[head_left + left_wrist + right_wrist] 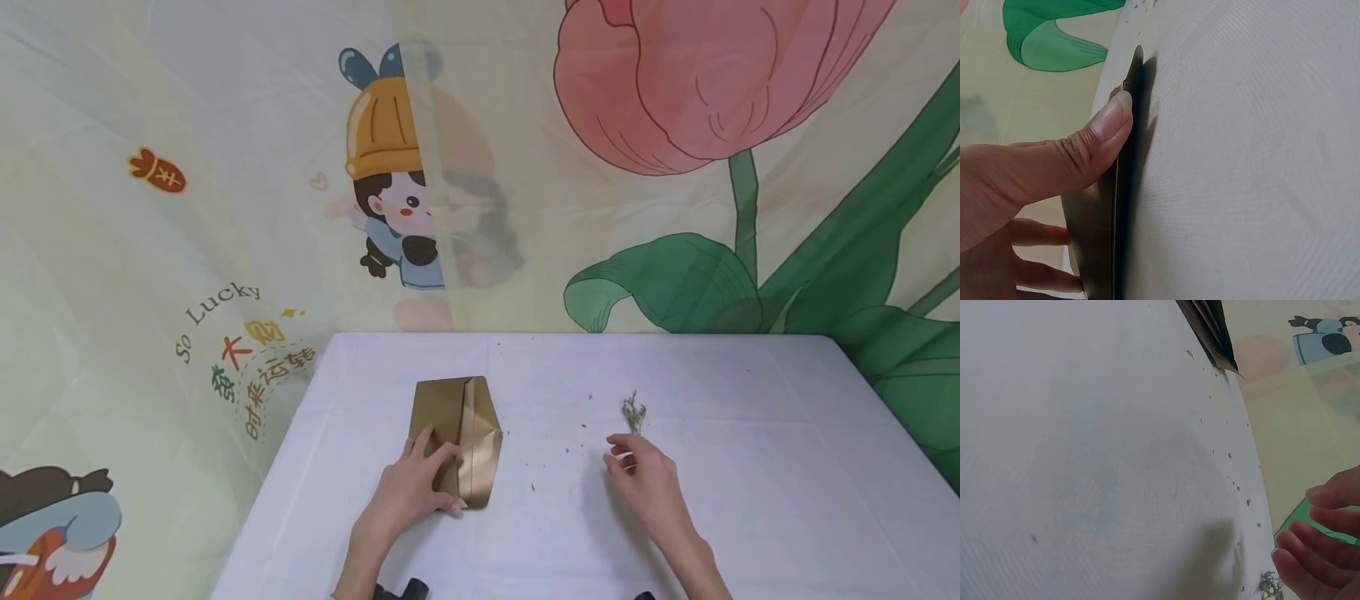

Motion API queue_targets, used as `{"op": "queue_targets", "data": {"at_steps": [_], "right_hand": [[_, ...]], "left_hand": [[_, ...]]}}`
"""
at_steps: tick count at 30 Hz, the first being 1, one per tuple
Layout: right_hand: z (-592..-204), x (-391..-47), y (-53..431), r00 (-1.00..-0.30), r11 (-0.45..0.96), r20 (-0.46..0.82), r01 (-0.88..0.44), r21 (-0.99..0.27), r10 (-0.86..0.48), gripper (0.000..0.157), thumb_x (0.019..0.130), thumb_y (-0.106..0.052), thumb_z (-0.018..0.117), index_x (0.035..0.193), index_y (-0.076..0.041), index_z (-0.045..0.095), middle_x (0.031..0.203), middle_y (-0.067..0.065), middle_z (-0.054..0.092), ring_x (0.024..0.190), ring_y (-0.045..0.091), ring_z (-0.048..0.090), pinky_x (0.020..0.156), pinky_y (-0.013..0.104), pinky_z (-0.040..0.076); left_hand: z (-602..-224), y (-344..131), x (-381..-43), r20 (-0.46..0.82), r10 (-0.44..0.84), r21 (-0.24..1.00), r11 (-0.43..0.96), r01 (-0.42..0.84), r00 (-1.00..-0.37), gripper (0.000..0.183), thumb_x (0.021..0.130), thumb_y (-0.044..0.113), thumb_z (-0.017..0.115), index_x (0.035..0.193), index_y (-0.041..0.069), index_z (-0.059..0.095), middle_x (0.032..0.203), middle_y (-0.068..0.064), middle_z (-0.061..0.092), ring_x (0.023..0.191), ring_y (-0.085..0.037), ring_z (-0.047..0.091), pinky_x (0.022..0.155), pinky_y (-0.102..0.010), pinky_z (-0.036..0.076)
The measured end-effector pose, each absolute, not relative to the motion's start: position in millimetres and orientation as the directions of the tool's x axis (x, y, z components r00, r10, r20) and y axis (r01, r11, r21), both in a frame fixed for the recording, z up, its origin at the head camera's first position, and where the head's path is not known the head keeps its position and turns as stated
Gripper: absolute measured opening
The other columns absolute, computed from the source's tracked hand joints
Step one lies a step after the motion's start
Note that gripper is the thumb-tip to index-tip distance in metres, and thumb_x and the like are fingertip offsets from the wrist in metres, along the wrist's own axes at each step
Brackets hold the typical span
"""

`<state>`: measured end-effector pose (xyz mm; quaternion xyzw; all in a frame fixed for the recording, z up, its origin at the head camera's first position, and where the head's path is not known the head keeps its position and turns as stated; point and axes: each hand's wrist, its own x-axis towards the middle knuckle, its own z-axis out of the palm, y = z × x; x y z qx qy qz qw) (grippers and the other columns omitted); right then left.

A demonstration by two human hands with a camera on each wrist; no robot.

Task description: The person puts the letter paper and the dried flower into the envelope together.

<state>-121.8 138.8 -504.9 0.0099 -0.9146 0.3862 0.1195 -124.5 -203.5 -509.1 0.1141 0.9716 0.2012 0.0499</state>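
A gold envelope [438, 404] lies at the left of the table, its pointed flap side turned to the right. My left hand [408, 487] rests on it with fingers spread over its face. In the left wrist view the thumb [1113, 119] presses at the envelope's near edge. My right hand [648, 479] hovers over the table on the right, fingers loosely bent and nothing between them. Just beyond its fingertips is a small dried flower sprig [634, 411], its lower end hidden by the hand. The right wrist view shows the sprig [1270, 585] below the fingers.
Small dark crumbs [1230, 455] are scattered on the white-covered table [787, 467] between envelope and sprig. A printed cloth backdrop [510, 250] hangs behind the table's far edge. Dark objects [414, 589] show at the bottom by the wrists.
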Motion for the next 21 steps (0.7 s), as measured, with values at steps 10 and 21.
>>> {"op": "queue_targets", "data": {"at_steps": [10, 21], "right_hand": [[-510.4, -127.3, 147.9, -0.971, 0.752, 0.218, -0.067, -0.656, 0.103, 0.025, 0.088, 0.001, 0.072, 0.112, 0.003, 0.07, 0.097, 0.014, 0.074, 0.081, 0.025, 0.071, 0.071, 0.036, 0.058], [-511.6, -131.2, 156.3, -0.956, 0.769, 0.255, -0.052, -0.637, 0.146, 0.026, 0.087, 0.003, 0.071, 0.113, 0.006, 0.069, 0.092, 0.017, 0.072, 0.08, 0.028, 0.071, 0.066, 0.036, 0.057]], "left_hand": [[-508.3, -203.3, -125.0, -0.062, 0.239, 0.42, 0.887, 0.192, -0.969, 0.065, 0.063, 0.044, 0.093, 0.119, 0.034, 0.061, 0.158, -0.03, 0.038, 0.135, -0.07, 0.037, 0.079, -0.075, 0.049], [-510.6, -203.3, -125.7, -0.053, 0.24, 0.415, 0.888, 0.197, -0.969, 0.067, 0.063, 0.044, 0.093, 0.12, 0.032, 0.062, 0.157, -0.031, 0.038, 0.134, -0.07, 0.038, 0.079, -0.075, 0.049]]}}
